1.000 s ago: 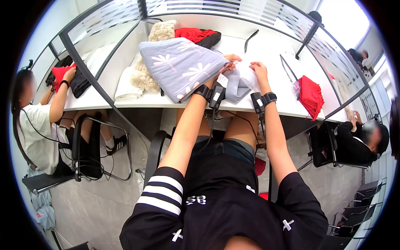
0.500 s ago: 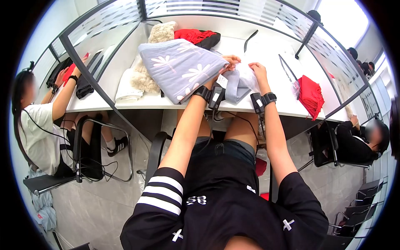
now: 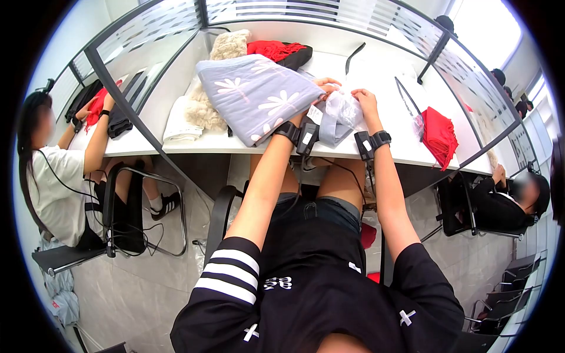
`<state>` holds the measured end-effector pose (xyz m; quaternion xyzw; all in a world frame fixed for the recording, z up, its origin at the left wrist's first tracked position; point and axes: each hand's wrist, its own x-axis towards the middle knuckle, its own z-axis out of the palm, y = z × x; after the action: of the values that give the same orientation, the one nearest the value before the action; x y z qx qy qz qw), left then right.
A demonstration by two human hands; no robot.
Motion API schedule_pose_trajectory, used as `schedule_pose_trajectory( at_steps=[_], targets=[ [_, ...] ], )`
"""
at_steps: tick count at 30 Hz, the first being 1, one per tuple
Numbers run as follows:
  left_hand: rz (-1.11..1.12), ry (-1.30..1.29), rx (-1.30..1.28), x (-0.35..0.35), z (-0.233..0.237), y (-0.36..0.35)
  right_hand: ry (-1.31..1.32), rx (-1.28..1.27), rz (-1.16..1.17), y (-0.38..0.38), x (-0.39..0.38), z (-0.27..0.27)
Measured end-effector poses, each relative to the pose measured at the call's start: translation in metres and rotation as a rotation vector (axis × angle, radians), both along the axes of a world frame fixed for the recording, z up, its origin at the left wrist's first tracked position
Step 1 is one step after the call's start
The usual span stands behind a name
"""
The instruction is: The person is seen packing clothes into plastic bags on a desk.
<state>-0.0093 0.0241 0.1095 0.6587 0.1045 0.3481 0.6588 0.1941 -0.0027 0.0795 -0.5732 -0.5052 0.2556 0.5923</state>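
Clear plastic (image 3: 344, 109) bunches between the fingers. Left hand (image 3: 328, 88) pinches its upper left edge; right hand (image 3: 365, 101) grasps the right edge.

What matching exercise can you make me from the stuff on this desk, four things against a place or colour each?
Column one:
1. Clear plastic
2. Flowered fabric
3. Folded fringed cloth by the front edge
4. Fluffy fabric

Column two:
A. Beige
B. Between the left hand and right hand
C. Red
D. Pale blue-grey

Right pairs: 1-B, 2-D, 3-C, 4-A
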Motion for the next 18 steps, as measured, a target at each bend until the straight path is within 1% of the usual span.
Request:
schedule_pose_trajectory(
  at_steps=[2,5,8,10,13,18],
  targets=[
    [0.029,-0.02,0.011,0.0,0.0,-0.001,-0.002,-0.003,0.001,0.001,0.001,-0.001],
    [-0.013,-0.054,-0.028,-0.002,0.0,-0.001,-0.004,0.001,0.001,0.003,0.002,-0.003],
    [-0.025,-0.083,0.042,-0.004,0.001,-0.002,0.007,0.015,0.009,0.0,0.0,-0.001],
    [0.075,-0.028,0.056,-0.001,-0.002,0.0,0.02,-0.03,0.017,-0.003,-0.002,0.003],
    [0.095,-0.006,0.023,0.003,-0.011,0.007,-0.016,-0.028,0.027,-0.003,-0.002,0.003],
    [0.166,0.112,0.081,-0.005,0.001,-0.004,-0.006,-0.02,0.038,-0.002,0.0,0.001]
  ],
)
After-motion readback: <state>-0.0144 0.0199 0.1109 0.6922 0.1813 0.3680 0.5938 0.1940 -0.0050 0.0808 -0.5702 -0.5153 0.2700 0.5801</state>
